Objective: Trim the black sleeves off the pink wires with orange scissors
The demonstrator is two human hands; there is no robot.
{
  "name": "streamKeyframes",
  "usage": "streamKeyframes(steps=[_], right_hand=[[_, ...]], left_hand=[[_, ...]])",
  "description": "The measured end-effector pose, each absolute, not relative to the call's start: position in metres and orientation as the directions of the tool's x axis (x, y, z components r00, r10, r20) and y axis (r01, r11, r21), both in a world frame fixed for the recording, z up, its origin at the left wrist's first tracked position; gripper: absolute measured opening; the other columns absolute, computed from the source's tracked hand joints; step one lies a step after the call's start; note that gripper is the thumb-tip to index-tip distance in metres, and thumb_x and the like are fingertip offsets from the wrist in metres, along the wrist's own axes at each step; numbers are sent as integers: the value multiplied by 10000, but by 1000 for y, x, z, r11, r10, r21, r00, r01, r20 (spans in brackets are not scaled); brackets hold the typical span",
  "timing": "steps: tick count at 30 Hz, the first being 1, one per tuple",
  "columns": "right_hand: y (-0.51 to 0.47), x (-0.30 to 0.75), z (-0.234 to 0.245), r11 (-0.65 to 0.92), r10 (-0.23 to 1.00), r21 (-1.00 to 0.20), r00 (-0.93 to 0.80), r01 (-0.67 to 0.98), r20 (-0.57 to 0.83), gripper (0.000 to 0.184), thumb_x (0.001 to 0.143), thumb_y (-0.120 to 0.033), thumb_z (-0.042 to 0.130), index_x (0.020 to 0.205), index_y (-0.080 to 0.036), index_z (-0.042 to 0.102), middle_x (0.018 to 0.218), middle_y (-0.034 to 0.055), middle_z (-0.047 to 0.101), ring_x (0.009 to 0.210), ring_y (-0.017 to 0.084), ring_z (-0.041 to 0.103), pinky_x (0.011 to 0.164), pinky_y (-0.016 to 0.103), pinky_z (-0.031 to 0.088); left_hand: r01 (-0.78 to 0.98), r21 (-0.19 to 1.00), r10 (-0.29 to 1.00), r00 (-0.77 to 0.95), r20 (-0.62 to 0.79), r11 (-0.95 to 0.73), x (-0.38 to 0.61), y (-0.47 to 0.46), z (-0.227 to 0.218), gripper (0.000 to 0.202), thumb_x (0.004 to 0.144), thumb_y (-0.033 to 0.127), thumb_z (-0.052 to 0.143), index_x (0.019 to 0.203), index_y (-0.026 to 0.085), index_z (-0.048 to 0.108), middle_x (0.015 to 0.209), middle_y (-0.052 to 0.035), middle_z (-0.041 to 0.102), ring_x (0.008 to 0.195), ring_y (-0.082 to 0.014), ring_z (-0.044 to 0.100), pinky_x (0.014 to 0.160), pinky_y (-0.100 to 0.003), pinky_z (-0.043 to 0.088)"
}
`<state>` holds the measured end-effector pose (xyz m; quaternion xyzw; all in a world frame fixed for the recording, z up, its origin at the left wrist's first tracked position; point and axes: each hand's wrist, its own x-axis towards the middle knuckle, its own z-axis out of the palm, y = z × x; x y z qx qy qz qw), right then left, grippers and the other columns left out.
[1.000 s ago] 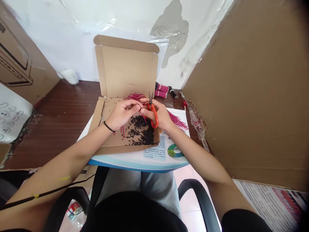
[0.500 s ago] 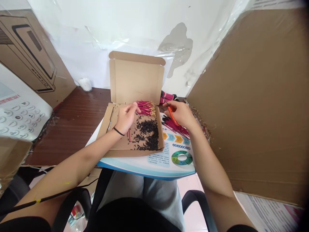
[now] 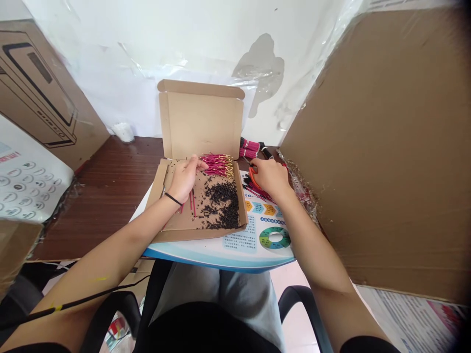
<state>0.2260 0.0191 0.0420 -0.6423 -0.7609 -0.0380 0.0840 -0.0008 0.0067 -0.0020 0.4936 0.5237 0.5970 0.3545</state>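
Note:
My left hand is over the open cardboard box, its fingers curled at the left end of a pile of red wires with gold-coloured tips. Anything small between its fingers is hidden. In my right hand are orange-handled scissors, their blades mostly out of sight. That hand is low over black-ended red wires lying on the printed sheet just right of the box. Small black cut pieces cover the right part of the box floor. Several loose red wires lie beside my left wrist.
Behind my right hand lie bundled red wires. A white object stands against the wall on the brown table. The box lid leans upright at the back, and a large cardboard panel borders the right side.
My right hand has lowered with the scissors onto the black-ended wires. My left hand stays by the wire pile, its fingers slightly looser. The view has shifted a little.

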Motion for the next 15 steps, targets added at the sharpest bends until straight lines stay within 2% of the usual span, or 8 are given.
streamKeyframes(steps=[3, 5, 7, 9, 12, 15], right_hand=[[12, 214, 42, 228, 942, -164, -174, 960, 288, 337, 933, -345, 488, 1198, -270, 682, 943, 119, 743, 830, 286, 676, 645, 320, 405], [7, 205, 38, 292, 924, -219, -215, 931, 317, 336, 928, -352, 498, 1202, -282, 680, 916, 79, 750, 812, 255, 670, 644, 300, 398], [2, 198, 32, 340, 910, -224, -259, 913, 322, 337, 916, -340, 514, 1203, -277, 678, 909, 61, 754, 794, 235, 666, 646, 290, 393], [0, 194, 27, 365, 902, -202, -292, 909, 317, 341, 910, -339, 517, 1205, -274, 674, 909, 56, 756, 780, 227, 665, 641, 286, 386], [0, 191, 23, 371, 905, -173, -313, 912, 289, 330, 918, -349, 496, 1186, -277, 675, 893, 53, 757, 763, 228, 668, 623, 287, 362], [-1, 191, 23, 354, 915, -176, -301, 919, 268, 323, 924, -356, 486, 1172, -274, 676, 890, 62, 758, 754, 231, 668, 602, 291, 326]], left_hand=[[200, 963, 949, -219, 226, -183, -7, 7, 4, 301, 807, 452, 619, 704, 176, 684, 728, -47, 699, 627, -147, 550, 599, -272, 405], [405, 897, 958, -137, 251, -177, -15, 5, 11, 226, 757, 398, 657, 670, 190, 673, 627, -18, 655, 563, -145, 514, 564, -274, 375], [663, 726, 971, 3, 239, -181, -23, 1, 19, 283, 753, 396, 645, 548, 204, 615, 489, 7, 544, 487, -138, 447, 538, -280, 342], [849, 497, 982, 122, 146, -179, -27, -5, 24, 396, 773, 433, 606, 458, 204, 535, 433, 9, 455, 454, -132, 399, 537, -283, 332], [956, 246, 985, 172, -31, -159, -28, -12, 27, 414, 769, 493, 591, 481, 199, 545, 494, -22, 506, 510, -161, 476, 596, -296, 384], [981, 134, 978, 160, -137, -142, -27, -16, 28, 379, 753, 498, 610, 526, 196, 582, 588, -68, 591, 631, -226, 593, 676, -339, 438]])
